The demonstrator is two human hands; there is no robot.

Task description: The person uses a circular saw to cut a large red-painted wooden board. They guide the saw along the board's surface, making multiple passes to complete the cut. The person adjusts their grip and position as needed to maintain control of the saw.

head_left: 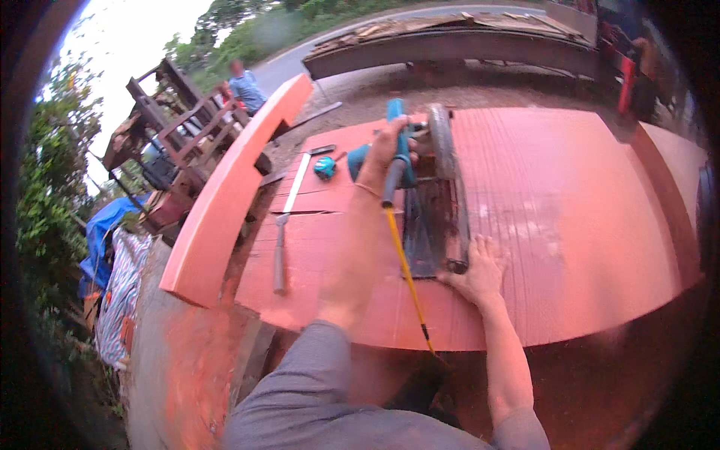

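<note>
A teal circular saw (401, 161) with a dark base plate stands on a large reddish wooden slab (360, 307). My left hand (386, 146) is closed around the saw's handle. My right hand (480, 270) lies with fingers stretched out at the near end of the base plate, its thumb by the plate's edge. A yellow cord (405, 266) runs from the saw handle down over the slab's near edge. Left of the saw lie a teal tape measure (325, 168) and a pale-bladed tool (297, 184) with a dark handle. The saw blade's cutting edge is hidden.
A long notched reddish timber (232, 195) stands along the slab's left side. Many parallel lines mark the slab. Beyond it is a long bed of scrap wood (450, 49). A person (246, 88) is at the back left, near stacked wooden frames (191, 120).
</note>
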